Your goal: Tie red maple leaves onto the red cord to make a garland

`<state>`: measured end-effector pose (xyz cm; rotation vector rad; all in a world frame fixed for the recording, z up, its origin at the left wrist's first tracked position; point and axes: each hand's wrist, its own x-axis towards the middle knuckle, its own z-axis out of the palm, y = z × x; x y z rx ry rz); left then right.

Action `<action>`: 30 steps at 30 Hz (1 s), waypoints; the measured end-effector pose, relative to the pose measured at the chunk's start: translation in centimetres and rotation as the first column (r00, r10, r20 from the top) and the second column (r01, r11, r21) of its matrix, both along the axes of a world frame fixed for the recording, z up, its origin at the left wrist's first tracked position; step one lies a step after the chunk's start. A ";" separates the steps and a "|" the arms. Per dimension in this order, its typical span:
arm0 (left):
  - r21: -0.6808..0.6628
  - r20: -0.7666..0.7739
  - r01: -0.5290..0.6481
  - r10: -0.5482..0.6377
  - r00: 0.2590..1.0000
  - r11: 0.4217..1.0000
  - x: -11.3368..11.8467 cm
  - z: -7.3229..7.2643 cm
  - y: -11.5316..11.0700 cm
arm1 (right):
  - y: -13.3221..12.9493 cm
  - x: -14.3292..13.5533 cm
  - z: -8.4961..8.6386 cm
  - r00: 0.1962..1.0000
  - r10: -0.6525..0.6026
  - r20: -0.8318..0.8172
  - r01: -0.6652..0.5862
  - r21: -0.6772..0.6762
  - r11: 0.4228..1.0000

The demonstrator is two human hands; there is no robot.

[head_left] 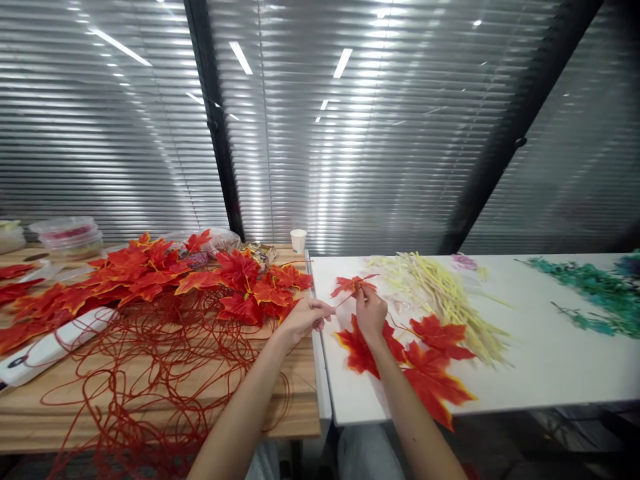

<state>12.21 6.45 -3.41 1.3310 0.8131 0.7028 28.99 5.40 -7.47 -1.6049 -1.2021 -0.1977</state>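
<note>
Above the left edge of the white table, my right hand [371, 313] pinches a red artificial maple leaf [345, 287] near its middle. To its left, my left hand [304, 320] has thumb and forefinger closed on a thin red cord [343, 302] that runs toward the leaf. More red maple leaves with yellow edges [435, 377] lie under and beside my right forearm. On the wooden table at the left, a loose tangle of red cord [165, 360] spreads in front of a heap of maple leaves [135, 273].
A white glue-gun-like device [60, 343] lies at the left. Stacked plastic tubs [67, 237] and a paper cup [299, 241] stand at the back. On the white table [540, 360] are pale yellow strips [445, 293] and teal foliage [585, 287]. A seam separates the two tables.
</note>
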 end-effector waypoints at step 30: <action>0.035 0.095 -0.234 0.230 0.969 0.972 0.2 -1.2 1.2 | -0.4 -2.4 -0.7 0.783 0.573 0.242 -0.577 -0.060 0.814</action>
